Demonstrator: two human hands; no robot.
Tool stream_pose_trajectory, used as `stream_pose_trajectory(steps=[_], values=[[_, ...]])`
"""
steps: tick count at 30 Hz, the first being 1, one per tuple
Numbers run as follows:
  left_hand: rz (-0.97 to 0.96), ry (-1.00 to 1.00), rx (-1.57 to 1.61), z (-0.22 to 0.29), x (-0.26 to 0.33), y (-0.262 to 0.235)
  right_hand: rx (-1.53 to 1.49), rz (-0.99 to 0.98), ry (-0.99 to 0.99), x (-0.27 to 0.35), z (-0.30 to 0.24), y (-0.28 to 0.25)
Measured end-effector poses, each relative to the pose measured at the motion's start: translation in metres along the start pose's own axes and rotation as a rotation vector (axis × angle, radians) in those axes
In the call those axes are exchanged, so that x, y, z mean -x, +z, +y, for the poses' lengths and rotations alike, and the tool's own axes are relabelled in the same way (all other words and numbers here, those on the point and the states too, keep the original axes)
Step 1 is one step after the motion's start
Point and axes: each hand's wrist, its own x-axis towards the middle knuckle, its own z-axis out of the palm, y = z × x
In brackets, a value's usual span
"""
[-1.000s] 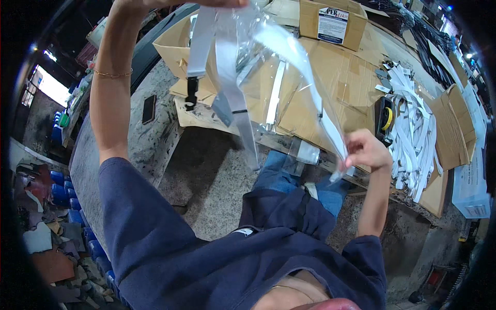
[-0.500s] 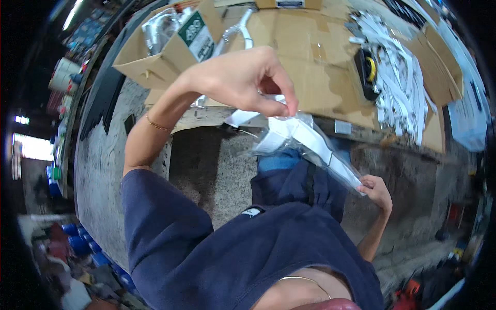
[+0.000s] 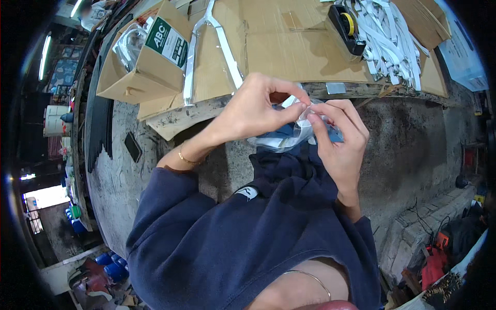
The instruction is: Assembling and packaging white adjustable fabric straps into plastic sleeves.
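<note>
My left hand (image 3: 263, 106) and right hand (image 3: 343, 134), apart earlier, now meet, fingertips pinching the clear plastic bag of white straps (image 3: 284, 141), bunched before my navy cloth shirt (image 3: 243, 232); beyond, a white Y-shaped strap (image 3: 221, 44) lies on brown cardboard (image 3: 284, 51).

Grey worktop (image 3: 111, 191): 1 dark phone (image 3: 133, 147) | cardboard-covered table (image 3: 279, 57): 1 tape dispenser (image 3: 347, 33), white strap pile (image 3: 390, 44)

Over the flat brown cardboard sheet (image 3: 279, 57) at the frame's top, an open brown cardboard box (image 3: 129, 85) stands upper left, a white Y-shaped strap (image 3: 222, 41) right of it, a black tape dispenser (image 3: 345, 33) upper right beside heaped flat white straps (image 3: 390, 44), and a clear plastic bag (image 3: 279, 143) between left hand (image 3: 256, 109) and right hand (image 3: 345, 132) at centre.
</note>
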Motion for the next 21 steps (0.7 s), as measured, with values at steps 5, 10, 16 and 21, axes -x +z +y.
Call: stream_pose_trajectory(steps=[5, 10, 16, 21], values=[[0.116, -0.084, 0.147, -0.018, 0.01, 0.021, -0.053, -0.051, -0.086, 0.002, 0.017, -0.004], [0.083, -0.139, 0.149, -0.007, 0.005, 0.027, -0.104, -0.085, -0.077, -0.004, 0.033, -0.016], [0.165, -0.154, 0.07, -0.003, -0.008, 0.051, -0.123, -0.041, -0.183, -0.002, 0.054, -0.027], [0.212, -0.149, 0.169, 0.002, -0.012, 0.061, -0.039, -0.01, -0.334, -0.004, 0.058, -0.038]])
